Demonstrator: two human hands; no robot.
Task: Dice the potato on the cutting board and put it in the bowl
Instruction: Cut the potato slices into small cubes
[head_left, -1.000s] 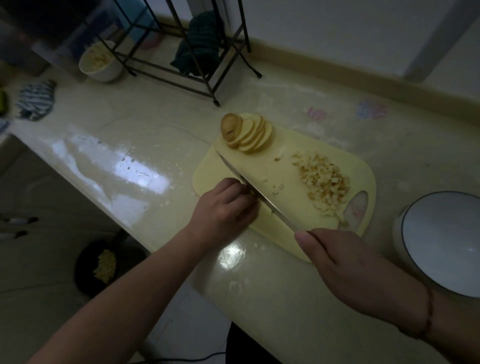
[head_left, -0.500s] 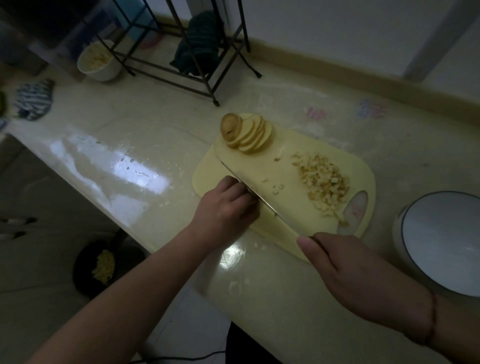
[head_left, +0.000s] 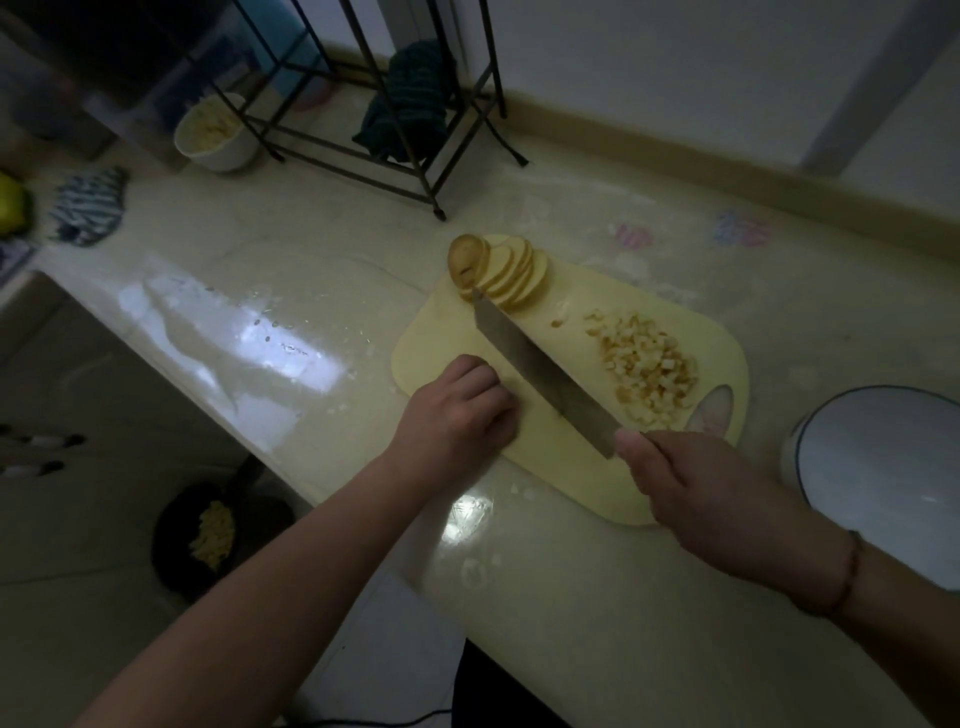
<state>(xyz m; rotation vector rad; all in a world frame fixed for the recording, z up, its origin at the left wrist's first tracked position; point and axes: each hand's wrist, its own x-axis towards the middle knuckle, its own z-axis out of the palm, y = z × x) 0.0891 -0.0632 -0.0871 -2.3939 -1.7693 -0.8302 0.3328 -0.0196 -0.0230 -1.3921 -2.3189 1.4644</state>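
A yellow cutting board (head_left: 441, 332) lies on the counter. Fanned potato slices (head_left: 511, 273) sit at its far corner, and a pile of diced potato (head_left: 649, 364) lies on its right side. My right hand (head_left: 696, 483) grips the handle of a knife (head_left: 540, 369). The blade slants across the board with its flat side showing, and its tip is at the slices. My left hand (head_left: 457, 415) rests on the board's near left part with its fingers curled, a short gap from the blade. Nothing shows under it. A white bowl (head_left: 883, 467) with a dark rim stands to the right.
At the back stand a black wire rack (head_left: 363, 104) with a dark cloth (head_left: 410, 104) and a second white bowl (head_left: 215, 132) holding pale pieces. A striped cloth (head_left: 88, 205) lies far left. Below the counter edge, a dark pan (head_left: 213, 530) with yellow pieces sits on the floor.
The knife has left my left hand's knuckles, tilted flat and moved toward the slices. The loose bits near the blade are gone from the board's middle. My left hand stayed put.
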